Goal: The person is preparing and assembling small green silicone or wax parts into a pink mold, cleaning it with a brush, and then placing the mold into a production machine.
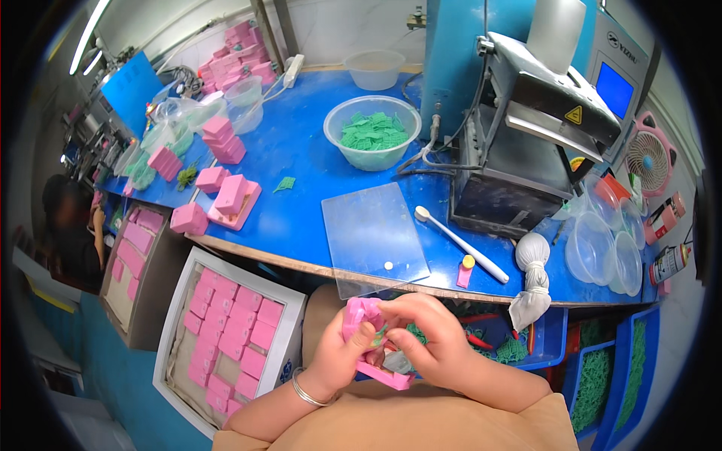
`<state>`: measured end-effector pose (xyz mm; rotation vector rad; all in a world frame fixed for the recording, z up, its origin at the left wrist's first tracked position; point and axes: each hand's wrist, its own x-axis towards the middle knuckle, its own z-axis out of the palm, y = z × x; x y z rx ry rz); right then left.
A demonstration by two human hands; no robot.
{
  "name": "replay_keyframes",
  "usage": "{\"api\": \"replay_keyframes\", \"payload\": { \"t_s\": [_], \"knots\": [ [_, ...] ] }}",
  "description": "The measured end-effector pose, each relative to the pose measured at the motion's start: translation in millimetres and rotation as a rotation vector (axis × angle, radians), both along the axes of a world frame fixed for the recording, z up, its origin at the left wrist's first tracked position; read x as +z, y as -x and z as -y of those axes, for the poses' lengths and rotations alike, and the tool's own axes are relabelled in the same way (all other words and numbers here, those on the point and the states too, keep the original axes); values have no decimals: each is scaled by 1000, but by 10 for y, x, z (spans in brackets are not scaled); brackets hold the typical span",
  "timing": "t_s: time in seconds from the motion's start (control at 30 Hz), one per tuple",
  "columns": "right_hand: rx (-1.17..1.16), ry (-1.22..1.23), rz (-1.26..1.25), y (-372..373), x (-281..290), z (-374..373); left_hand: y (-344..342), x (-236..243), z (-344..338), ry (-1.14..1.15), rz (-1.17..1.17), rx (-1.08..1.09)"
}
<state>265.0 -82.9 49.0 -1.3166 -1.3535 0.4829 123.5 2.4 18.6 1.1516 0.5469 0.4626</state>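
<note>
Left hand (338,356) curled round pink mould (362,310), holding it before tan top (398,425), just off table (293,199) edge. Right hand (434,338) fingers bent close at green piece (379,336) in mould; cannot tell if pinching. Beyond, on table: clear sheet (372,229), white brush (474,250), bowl (376,160).
</note>
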Motion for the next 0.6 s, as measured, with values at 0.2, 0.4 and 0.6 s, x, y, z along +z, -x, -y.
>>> {"api": "replay_keyframes", "payload": {
  "t_s": [0.2,0.4,0.6],
  "knots": [
    [122,37,212,-63,-20,-54,9,-23,-14,272,206,-116],
    [143,-11,322,-68,2,-76,17,8,0,253,173,-128],
    [139,-14,285,-71,-45,-31,34,46,19,235,160,-118]
  ]
}}
